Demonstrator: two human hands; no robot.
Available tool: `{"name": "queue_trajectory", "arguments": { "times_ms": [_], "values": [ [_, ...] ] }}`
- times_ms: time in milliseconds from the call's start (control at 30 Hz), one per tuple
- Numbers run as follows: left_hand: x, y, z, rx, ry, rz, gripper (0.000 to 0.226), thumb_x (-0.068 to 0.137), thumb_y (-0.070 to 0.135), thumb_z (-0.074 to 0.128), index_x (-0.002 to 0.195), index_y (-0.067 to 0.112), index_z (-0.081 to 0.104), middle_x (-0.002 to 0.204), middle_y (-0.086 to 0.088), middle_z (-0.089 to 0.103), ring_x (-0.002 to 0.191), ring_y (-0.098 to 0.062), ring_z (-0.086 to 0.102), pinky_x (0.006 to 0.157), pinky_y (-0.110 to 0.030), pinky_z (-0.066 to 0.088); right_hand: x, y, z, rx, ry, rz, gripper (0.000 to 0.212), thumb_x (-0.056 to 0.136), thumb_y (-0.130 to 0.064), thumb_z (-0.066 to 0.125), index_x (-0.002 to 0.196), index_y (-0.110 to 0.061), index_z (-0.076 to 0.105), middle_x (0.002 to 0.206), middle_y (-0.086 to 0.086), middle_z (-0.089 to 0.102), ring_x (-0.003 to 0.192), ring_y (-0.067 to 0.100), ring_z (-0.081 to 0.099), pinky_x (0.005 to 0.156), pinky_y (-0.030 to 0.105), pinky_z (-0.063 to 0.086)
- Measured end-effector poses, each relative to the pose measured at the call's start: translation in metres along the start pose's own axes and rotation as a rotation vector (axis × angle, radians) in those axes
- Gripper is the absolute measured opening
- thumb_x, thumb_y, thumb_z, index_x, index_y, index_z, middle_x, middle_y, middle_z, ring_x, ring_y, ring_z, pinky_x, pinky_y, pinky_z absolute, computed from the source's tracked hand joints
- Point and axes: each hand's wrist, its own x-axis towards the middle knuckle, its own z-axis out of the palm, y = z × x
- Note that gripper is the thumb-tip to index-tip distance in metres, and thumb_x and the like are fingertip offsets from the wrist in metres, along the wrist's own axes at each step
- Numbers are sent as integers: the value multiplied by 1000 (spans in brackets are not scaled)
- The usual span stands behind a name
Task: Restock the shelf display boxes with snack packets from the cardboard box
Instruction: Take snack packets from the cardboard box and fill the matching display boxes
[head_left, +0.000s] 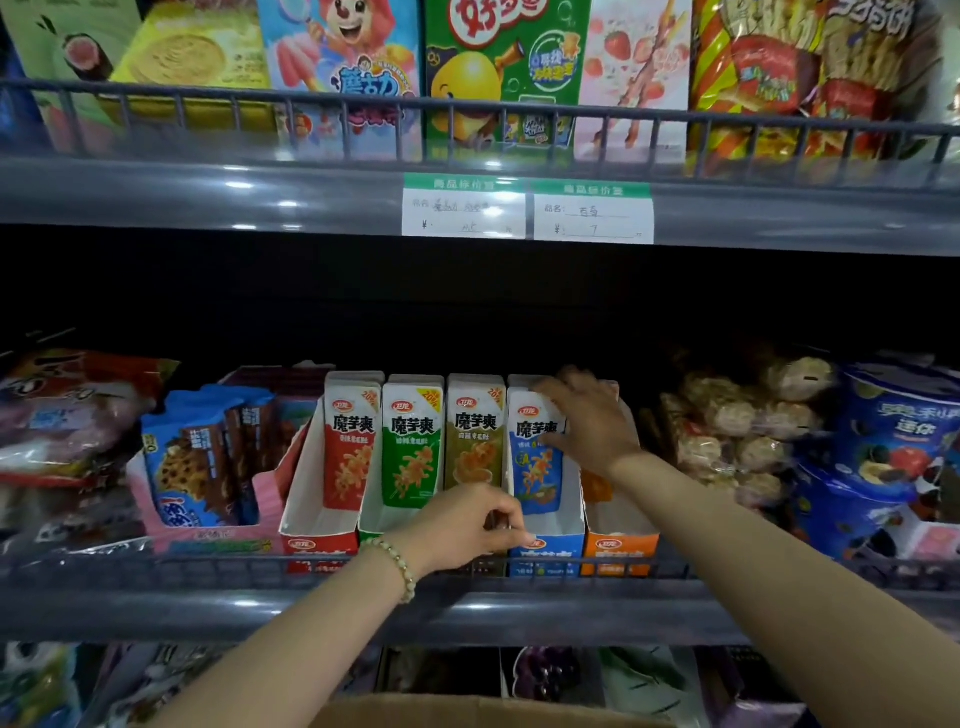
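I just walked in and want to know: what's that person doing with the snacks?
A person is restocking the display boxes on the middle shelf. The right hand grips a blue packet standing in the blue box, fingers over its top. The left hand pinches the boxes' front edge. The cardboard box sits below.

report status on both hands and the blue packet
Left hand grips front lip of display boxes. Right hand fingers pinch blue packet, upright in its box. Wire rail low in front, nothing blocking.
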Motion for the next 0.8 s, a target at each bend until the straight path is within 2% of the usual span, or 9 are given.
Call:
{"name": "queue_trajectory", "arguments": {
  "times_ms": [100,200,300,400,500,633,733,800],
  "values": [
    [-2,3,1,12,23,4,18,88,39,62,85,22,67,76,15,55,68,1,48,68,-21,44,-4,-1,-1,-29,14,3,65,81,-31,70,138,-29,39,136,-1,38,127,18,31,102,28,27],
    [-8,6,4,47,78,-13,19,89,41,60,89,24,68,81,14,60,72,0,52,69,-21,46,-12,-3,-1,45,12,21,60,87,-33,64,140,-29,38,141,-4,36,131,17,31,105,27,27],
    [-19,12,5,182,132,-25,30,92,44,54,117,29,61,109,7,62,95,-10,57,80,-28,49,-27,-8,-5,76,34,22,57,91,-36,58,143,-31,35,150,-5,31,137,18,29,109,30,25],
    [-41,16,8,240,216,-17,47,94,42,52,138,30,42,135,6,48,122,-14,46,99,-32,42,-55,-19,-15,144,-44,-63,58,94,-38,52,147,-31,27,156,-6,21,144,14,16,115,31,16],
    [-69,14,11,283,286,7,47,94,46,48,138,32,39,136,11,43,126,-9,39,103,-30,37,-89,-34,-20,144,-143,-131,57,96,-44,45,147,-33,23,156,-8,19,145,13,13,117,32,17],
    [-108,0,20,348,327,-68,51,94,51,45,140,30,38,140,11,41,130,-9,37,107,-28,34,-130,-54,-15,249,-211,-143,58,95,-48,41,148,-36,21,156,-14,16,145,7,10,119,34,17],
    [-139,-11,37,335,320,-124,49,93,50,47,137,29,41,136,11,44,126,-8,40,103,-25,37,-164,-72,-4,326,-255,-118,57,95,-47,44,147,-37,24,156,-16,18,143,4,15,118,31,20],
    [-158,-20,51,286,287,-168,48,91,51,50,134,30,44,133,11,47,123,-6,43,103,-24,37,-189,-81,8,382,-288,-100,56,94,-45,47,146,-37,27,154,-16,22,141,5,22,115,30,28]
  ]
}}
